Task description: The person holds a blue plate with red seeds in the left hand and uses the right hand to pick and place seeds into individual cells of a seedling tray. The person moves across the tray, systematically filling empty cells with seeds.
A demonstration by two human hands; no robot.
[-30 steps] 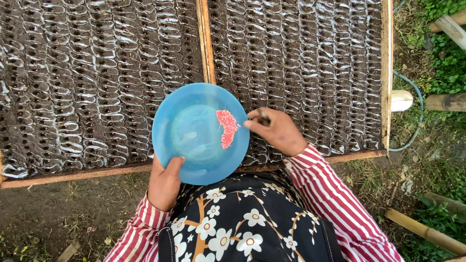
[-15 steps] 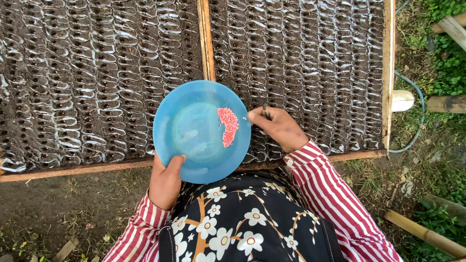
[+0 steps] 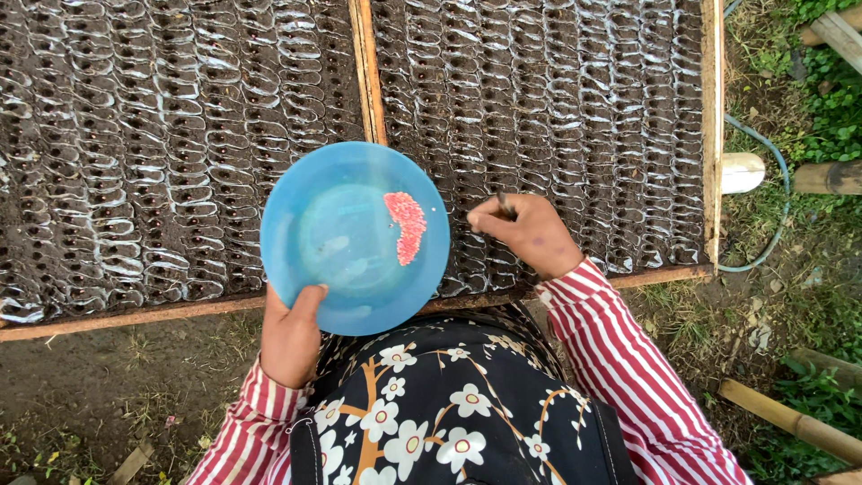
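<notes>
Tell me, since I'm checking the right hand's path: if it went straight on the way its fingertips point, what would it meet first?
The right hand, pinching a small dark stick, points up-left over the soil-filled seedling bags. It would likely meet those first, though its height above them is unclear.

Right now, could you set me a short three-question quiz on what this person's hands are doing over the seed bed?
1. True or false: the left hand grips the blue plate by its near rim.
2. Where on the plate does the small heap of pink seeds lie?
A. on the side nearest the right hand
B. beside the left thumb
C. spread evenly all over
3. Fill in: the right hand pinches a thin dark ____ over the soil-filled cells.

Key
1. True.
2. A.
3. Stick; only its tip shows above the fingers.
</notes>
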